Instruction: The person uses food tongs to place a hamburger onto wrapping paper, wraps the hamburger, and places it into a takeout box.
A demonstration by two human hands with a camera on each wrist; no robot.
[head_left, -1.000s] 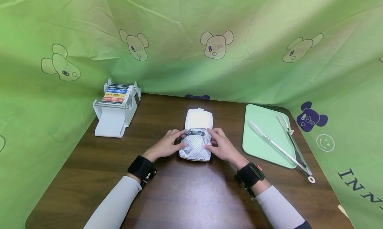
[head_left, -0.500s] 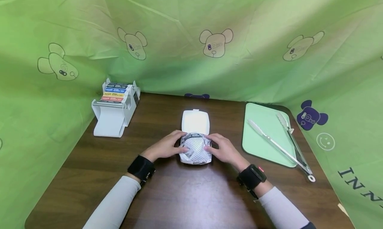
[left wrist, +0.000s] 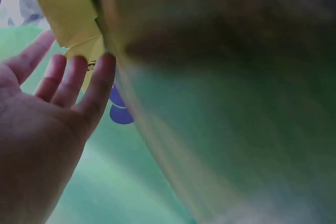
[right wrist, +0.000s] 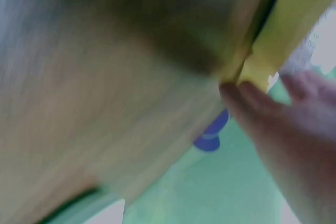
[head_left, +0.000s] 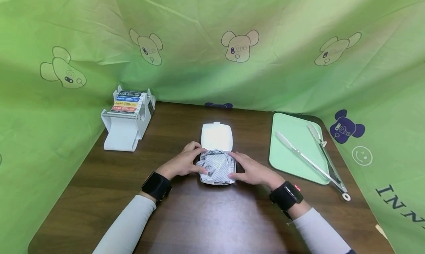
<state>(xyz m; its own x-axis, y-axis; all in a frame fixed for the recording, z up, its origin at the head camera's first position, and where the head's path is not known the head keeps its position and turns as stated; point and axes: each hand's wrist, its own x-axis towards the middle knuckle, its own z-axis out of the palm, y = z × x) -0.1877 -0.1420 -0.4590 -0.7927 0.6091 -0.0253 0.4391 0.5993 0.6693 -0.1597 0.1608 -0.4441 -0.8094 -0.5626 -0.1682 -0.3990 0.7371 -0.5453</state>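
A small clamshell box (head_left: pixel 217 136), white inside, stands with its lid up at the middle of the table. In its base sits a rounded bundle (head_left: pixel 217 167) wrapped in printed white paper with a dark label strip. My left hand (head_left: pixel 183 162) lies along the left side, thumb on the paper. On the right, my right hand (head_left: pixel 253 168) has its thumb against the near paper and its fingers toward the far corner. In the left wrist view, extended fingers (left wrist: pixel 100 87) reach along the box's yellowish outer wall (left wrist: pixel 68 9). The right wrist view is blurred.
A white label dispenser (head_left: pixel 127 117) with coloured label rolls stands at the back left. Metal tongs (head_left: pixel 303 156) lie across a pale green tray (head_left: pixel 282 160) at the right. Green printed cloth (head_left: pixel 192 80) surrounds the brown table (head_left: pixel 126 195).
The box has shifted slightly left and toward me. The wrapped bundle sits a bit nearer the front of the box, its paper rumpled differently. My right hand has drawn slightly to the right.
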